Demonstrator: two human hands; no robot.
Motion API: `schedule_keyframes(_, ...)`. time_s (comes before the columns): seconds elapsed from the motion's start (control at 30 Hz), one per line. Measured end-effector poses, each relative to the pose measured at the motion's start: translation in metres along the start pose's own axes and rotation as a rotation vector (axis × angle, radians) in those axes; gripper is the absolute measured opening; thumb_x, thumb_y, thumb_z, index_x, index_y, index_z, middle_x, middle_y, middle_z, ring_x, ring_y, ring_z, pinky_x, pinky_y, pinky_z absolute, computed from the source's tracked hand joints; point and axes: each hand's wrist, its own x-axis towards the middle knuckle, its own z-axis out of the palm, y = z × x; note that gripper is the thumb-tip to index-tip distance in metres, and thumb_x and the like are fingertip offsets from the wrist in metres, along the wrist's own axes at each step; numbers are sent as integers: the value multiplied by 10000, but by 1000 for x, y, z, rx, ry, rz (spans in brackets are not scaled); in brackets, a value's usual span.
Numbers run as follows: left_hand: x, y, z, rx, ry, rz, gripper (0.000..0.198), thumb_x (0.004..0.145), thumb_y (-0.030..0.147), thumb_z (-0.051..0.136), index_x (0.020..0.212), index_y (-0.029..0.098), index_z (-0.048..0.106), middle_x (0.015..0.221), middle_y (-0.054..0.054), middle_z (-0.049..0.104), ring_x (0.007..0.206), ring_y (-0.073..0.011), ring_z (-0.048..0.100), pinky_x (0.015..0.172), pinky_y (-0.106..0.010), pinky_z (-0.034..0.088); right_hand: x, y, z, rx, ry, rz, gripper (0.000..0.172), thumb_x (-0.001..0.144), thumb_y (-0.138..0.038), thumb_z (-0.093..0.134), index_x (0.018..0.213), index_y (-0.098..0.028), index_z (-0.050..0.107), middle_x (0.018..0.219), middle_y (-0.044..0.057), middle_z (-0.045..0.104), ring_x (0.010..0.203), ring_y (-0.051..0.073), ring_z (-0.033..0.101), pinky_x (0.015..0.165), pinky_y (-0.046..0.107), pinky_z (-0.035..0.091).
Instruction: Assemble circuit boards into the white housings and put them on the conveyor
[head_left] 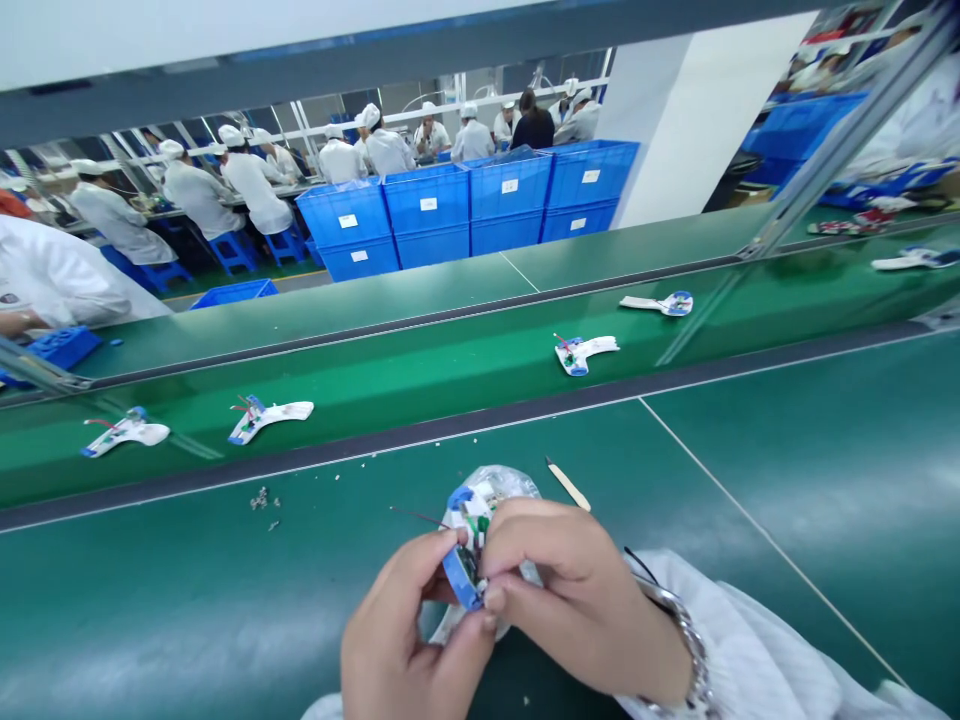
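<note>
My left hand (412, 620) grips a small blue plastic piece (460, 580) with a dark circuit board inside it, thumb and fingers on its edges. From the other side, my right hand (562, 590) pinches at the same piece near its lower edge; what lies between those fingertips is hidden. Just beyond the fingers are white and blue parts with a green board (474, 525) and a thin dark wire. A crumpled clear plastic bag (510, 482) lies beneath them on the green bench (225, 610). Beyond my right hand rests a small tool with a pale wooden handle (570, 485).
Several screws (260, 498) are piled on the bench at left. A green conveyor belt (420, 370) carries several white device housings (274, 415) with wires and boards. Metal posts (825, 150) rise beside it. Stacked blue bins (427, 200) and seated people in white are farther back.
</note>
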Motion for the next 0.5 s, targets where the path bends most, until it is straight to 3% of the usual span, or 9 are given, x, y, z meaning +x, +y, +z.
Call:
schedule_keyframes(0.1,3,7,2,-158,32,-88,247,714,440,768,943,367,712,910,58,746,737,-106,678,652,-134,531,3,4,-8,31,10,-31,181,832,-167,585,652,-165,583,599,-12,573,574,93,519,562,201,410)
schedule_keyframes(0.2,7,16,4,-315,97,-206,272,652,418,828,891,334,729,864,55,756,761,-105,691,675,-113,531,7,11,-21,-22,73,61,132,858,-170,561,735,-182,608,692,-7,615,651,103,574,617,209,455)
schedule_keyframes(0.23,8,19,4,-350,115,-234,284,632,408,843,881,327,734,858,53,758,765,-105,695,676,-107,530,8,14,-25,-67,92,111,94,859,-164,555,815,-189,634,772,9,648,722,118,606,668,225,479)
schedule_keyframes(0.3,10,23,5,-392,138,-268,311,600,393,864,875,318,738,854,52,763,766,-109,703,658,-101,532,9,16,-30,-143,96,186,199,854,-156,550,1023,-196,647,994,58,676,919,162,634,790,278,507)
schedule_keyframes(0.37,10,24,6,-410,154,-276,329,589,386,871,880,311,736,855,48,766,769,-121,712,654,-114,545,9,15,-29,-142,10,168,288,844,-164,563,1122,-186,636,1141,98,652,1071,198,602,896,333,495)
schedule_keyframes(0.43,10,24,7,-425,162,-270,340,589,383,873,887,300,731,854,41,767,749,-123,715,661,-127,556,7,11,-21,-92,-100,99,224,837,-163,574,1039,-168,672,1088,102,677,1051,201,612,920,350,486)
schedule_keyframes(0.5,9,23,7,-439,177,-280,359,583,390,877,893,293,726,853,37,768,747,-118,716,669,-120,555,4,9,-10,-49,-115,83,134,837,-147,572,904,-162,687,938,81,705,950,186,636,879,338,500)
